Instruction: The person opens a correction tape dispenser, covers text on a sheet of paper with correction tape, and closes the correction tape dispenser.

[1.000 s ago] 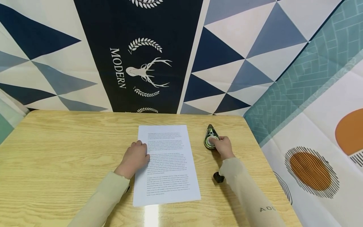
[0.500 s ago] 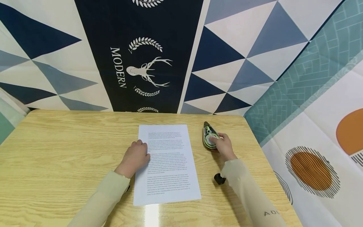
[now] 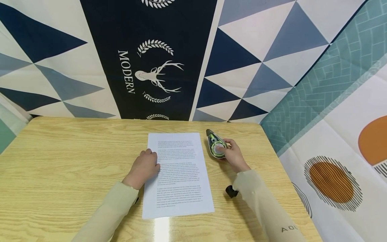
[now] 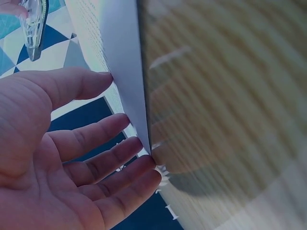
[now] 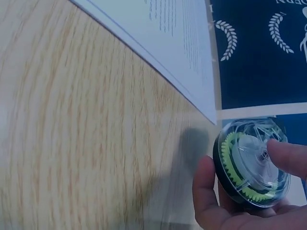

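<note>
frankly, print (image 3: 179,169) on the paper (image 3: 178,178) is unreadable

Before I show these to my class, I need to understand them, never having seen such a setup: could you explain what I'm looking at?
There is no machine here: a person works bare-handed. The wide picture is taken from the person's head, looking forward and down; the two smaller ones are taken from the left and right wrists. A printed sheet lies on a wooden table. The left hand touches the sheet's left edge. The right hand holds what looks like a tape dispenser, just right of the sheet.
</note>
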Available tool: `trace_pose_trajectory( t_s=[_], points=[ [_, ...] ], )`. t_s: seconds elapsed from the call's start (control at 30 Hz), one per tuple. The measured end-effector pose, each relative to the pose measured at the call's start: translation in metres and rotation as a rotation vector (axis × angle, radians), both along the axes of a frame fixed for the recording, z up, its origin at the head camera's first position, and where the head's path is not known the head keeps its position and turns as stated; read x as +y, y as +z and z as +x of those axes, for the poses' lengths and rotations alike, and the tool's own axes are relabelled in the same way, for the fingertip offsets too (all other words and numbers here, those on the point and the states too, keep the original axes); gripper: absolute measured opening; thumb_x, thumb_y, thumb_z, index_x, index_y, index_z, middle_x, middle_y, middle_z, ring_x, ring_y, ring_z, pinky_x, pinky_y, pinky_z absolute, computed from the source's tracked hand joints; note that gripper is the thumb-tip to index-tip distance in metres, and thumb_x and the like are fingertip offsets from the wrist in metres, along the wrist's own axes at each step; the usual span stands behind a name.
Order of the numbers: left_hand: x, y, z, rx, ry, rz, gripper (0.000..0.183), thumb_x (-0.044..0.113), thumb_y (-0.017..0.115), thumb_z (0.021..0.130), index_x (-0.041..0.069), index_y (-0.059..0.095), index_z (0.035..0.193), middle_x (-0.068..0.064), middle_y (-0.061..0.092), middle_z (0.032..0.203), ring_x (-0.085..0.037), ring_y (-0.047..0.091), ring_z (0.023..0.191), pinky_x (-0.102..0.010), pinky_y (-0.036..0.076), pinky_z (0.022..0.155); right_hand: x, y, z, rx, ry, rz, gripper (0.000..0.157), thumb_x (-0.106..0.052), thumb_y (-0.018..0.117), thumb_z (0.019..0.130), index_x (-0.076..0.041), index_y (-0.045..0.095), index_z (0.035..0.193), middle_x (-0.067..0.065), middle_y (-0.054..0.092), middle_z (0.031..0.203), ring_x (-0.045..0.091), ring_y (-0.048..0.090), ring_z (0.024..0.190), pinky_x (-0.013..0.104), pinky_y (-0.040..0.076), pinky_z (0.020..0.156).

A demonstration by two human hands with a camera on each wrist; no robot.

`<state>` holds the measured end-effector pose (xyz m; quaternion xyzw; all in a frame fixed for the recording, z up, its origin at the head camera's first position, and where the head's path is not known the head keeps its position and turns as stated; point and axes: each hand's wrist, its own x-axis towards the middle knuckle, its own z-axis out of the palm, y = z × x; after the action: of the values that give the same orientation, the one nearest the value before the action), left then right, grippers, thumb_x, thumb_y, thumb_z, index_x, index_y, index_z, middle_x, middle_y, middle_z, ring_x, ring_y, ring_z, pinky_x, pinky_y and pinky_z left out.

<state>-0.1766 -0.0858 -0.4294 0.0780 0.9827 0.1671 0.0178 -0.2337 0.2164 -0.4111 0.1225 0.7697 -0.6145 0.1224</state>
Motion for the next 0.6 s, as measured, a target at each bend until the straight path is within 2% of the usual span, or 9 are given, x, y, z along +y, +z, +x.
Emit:
trace_pose_trajectory(
  t_s=[0.4, 0.6],
  points=[
    [0.0, -0.001, -0.001, 0.009, -0.008, -0.003, 0.021, 0.015, 0.063, 0.084, -0.005, 0.064, 0.091, -0.012, 0.054, 0.084, -0.023, 0.045, 0.073, -0.036, 0.043, 0.064, -0.01, 0.005, 0.004, -0.014, 0.055, 0.047, 0.048, -0.013, 0.054, 0.093, -0.011, 0.034, 0.137, 0.017, 0.041, 0.128, 0.022, 0.051, 0.103, 0.029, 0.052, 0.08],
    [-0.002, -0.003, -0.004, 0.005, -0.008, -0.014, 0.022, 0.015, 0.062, 0.084, -0.005, 0.064, 0.092, -0.013, 0.054, 0.084, -0.024, 0.046, 0.073, -0.036, 0.042, 0.062, -0.013, 0.009, 0.005, 0.009, 0.111, 0.065, 0.047, -0.012, 0.054, 0.091, -0.009, 0.036, 0.134, 0.017, 0.043, 0.128, 0.021, 0.052, 0.102, 0.031, 0.051, 0.082]
  ],
)
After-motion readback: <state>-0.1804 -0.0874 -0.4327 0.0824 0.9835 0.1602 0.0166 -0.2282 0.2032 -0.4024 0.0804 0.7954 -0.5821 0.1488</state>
